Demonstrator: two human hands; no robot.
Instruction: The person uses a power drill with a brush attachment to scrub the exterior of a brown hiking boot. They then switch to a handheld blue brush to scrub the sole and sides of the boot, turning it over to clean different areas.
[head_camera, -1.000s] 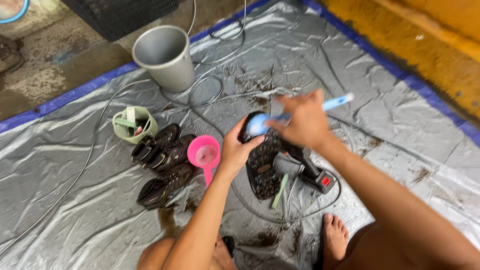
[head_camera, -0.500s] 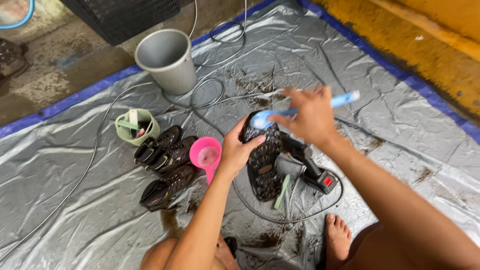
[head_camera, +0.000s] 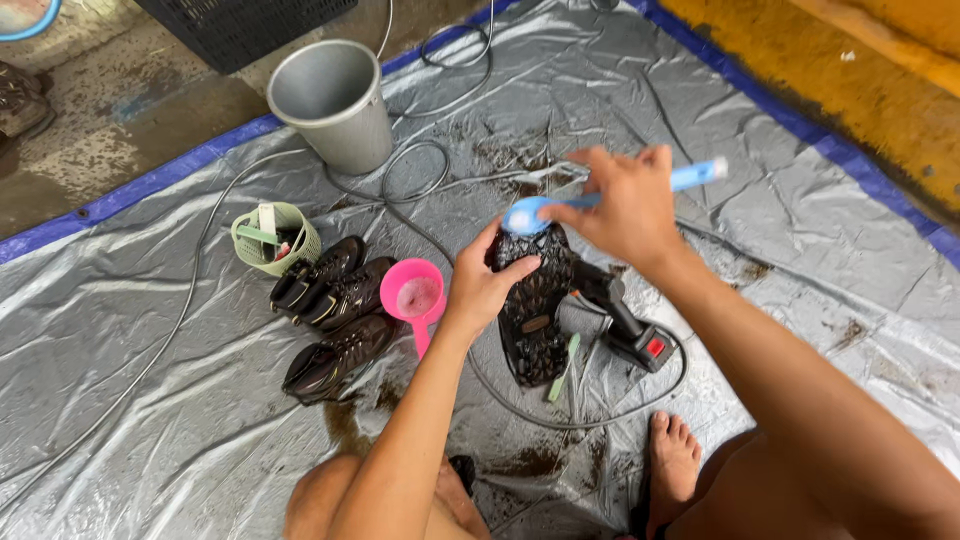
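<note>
My left hand (head_camera: 482, 283) grips a dark muddy shoe (head_camera: 535, 310) turned sole-up over the grey tarp (head_camera: 180, 440). My right hand (head_camera: 622, 203) holds a light blue brush (head_camera: 560, 207) by its handle, with the brush head resting at the toe end of the sole. The shoe's upper side is hidden.
Three dark shoes (head_camera: 330, 305) lie to the left beside a pink scoop (head_camera: 414, 298) and a small green basket (head_camera: 275, 238). A grey bucket (head_camera: 334, 103) stands at the back. A spray gun (head_camera: 628, 325) with hose lies right of the shoe. My bare foot (head_camera: 672, 455) rests below.
The right hand with the blue brush has shifted slightly along the toe end of the sole. The left hand keeps its hold on the shoe.
</note>
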